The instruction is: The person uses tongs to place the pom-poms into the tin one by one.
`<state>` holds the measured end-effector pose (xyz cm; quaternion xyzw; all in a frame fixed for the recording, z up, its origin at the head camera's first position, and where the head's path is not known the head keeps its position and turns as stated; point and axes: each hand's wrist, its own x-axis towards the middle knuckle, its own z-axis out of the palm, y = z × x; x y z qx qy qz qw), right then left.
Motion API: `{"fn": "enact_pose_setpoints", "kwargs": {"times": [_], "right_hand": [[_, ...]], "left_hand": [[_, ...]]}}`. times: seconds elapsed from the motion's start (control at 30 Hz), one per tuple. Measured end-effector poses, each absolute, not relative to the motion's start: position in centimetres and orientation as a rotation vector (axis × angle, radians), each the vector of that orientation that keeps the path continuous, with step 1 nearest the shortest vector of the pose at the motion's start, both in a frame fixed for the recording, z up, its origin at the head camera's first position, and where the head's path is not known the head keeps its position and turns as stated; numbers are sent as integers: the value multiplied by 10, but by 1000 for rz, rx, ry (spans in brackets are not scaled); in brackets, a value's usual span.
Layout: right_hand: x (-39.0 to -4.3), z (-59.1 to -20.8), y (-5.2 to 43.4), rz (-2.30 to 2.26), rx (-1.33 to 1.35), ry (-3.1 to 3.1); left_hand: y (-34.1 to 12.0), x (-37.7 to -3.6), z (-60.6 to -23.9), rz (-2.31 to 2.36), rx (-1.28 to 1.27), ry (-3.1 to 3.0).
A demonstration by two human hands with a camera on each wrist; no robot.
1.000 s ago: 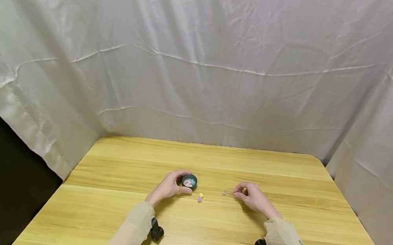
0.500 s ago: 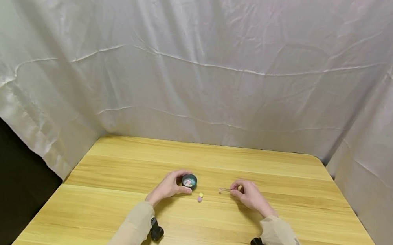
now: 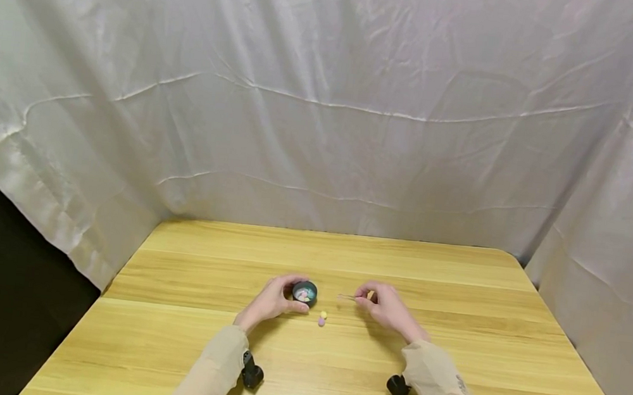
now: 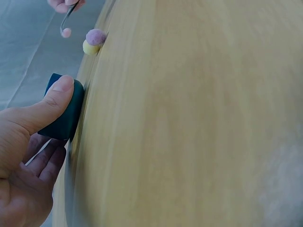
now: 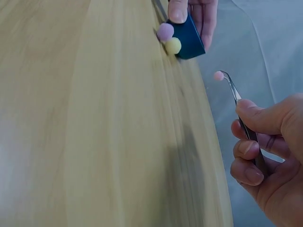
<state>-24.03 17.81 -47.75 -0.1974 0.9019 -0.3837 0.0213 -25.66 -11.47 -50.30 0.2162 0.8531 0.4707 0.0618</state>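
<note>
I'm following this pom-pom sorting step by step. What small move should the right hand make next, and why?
Probably carry the tweezers a little further left until over the dark cup, then release. Their tip holds a pink pom-pom short of the cup, which the left hand steadies.

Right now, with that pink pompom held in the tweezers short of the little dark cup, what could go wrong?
The pink pompom sits only at the very tip of the tweezers held by the right hand, above the table; a slight slackening might drop it short of the cup. The left hand holds that cup with thumb and fingers at its side, so a bump could tip it. Two loose pompoms lie beside the cup and could get knocked away.
</note>
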Motion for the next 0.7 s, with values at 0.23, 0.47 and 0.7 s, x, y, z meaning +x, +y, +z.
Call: {"fn": "enact_pose_setpoints", "kwargs": {"times": [0.23, 0.47, 0.7], "right_hand": [[-244, -476, 164, -1202, -635, 2794], [-249, -476, 151, -1217, -616, 2795], [-253, -477, 137, -1190, -625, 2835]], "left_hand": [[-115, -256, -504, 1425, 657, 2573], [-115, -257, -505, 1430, 658, 2579], [-114, -258, -504, 1447, 640, 2581]]}}
